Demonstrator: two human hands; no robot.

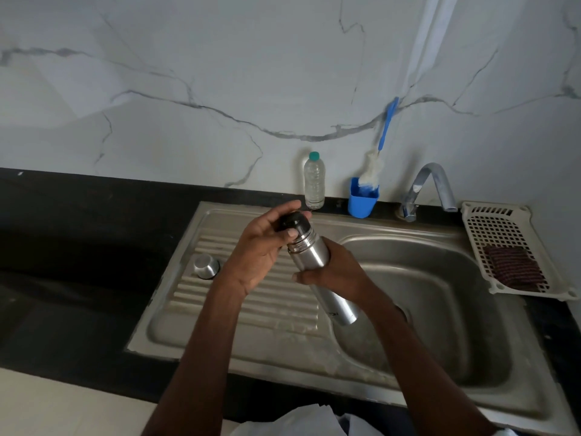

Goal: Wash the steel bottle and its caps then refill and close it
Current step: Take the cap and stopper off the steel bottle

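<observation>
We take the sink (393, 401) as our landmark. We hold the steel bottle (314, 262) tilted above it, over the line where the ribbed drainboard (276, 309) meets the basin, its base pointing down toward the basin and its neck up toward the wall. Our right hand (336, 272) has its grip wrapped round the bottle's body, and our left hand (261, 247) has its grip curled round the black inner cap (290, 221), which sits on the bottle's neck. The steel outer cap (206, 266) stands on the drainboard, at the sink's left part, apart from the bottle. Behind the sink, on the black tabletop (78, 247), stand a clear plastic bottle (314, 182) and a blue holder (361, 202) with a bottle brush (372, 173) in it, and the tap (430, 180) arches over the basin. To the sink's right lies a white basket (490, 221) holding a dark scrub pad (515, 269)
</observation>
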